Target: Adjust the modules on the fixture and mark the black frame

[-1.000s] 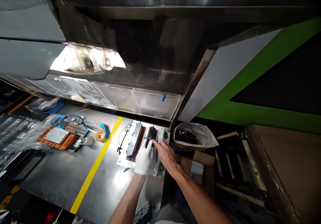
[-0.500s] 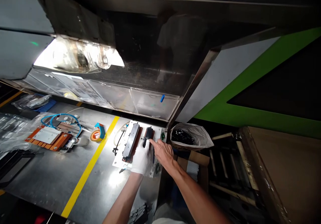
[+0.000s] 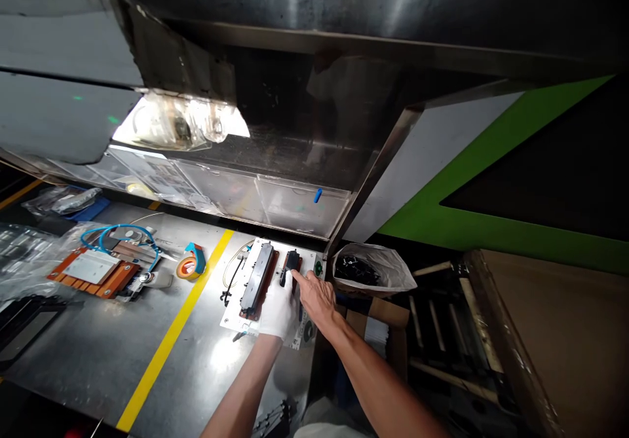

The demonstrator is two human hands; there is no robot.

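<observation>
A white fixture plate [image 3: 236, 317] lies at the right end of the metal bench [image 3: 113, 340]. On it sit a long black bar-shaped part [image 3: 256, 278] and a short black part [image 3: 289, 265]. My left hand [image 3: 278, 309], in a white glove, rests flat on the plate just below the short part. My bare right hand [image 3: 317, 297] points its index finger at the near end of that short part, touching or almost touching it. Neither hand holds anything that I can see.
An orange board with a blue cable [image 3: 101, 269] and a roll of tape [image 3: 189, 264] lie left of a yellow line [image 3: 170, 340]. Clear plastic bags [image 3: 22, 258] are at far left. A bag of black parts [image 3: 366, 271] and a cardboard box [image 3: 386, 323] stand right of the bench.
The view has shifted slightly as my head moved. Both hands stay on the plate at the short black part, with no clear change in their pose.
</observation>
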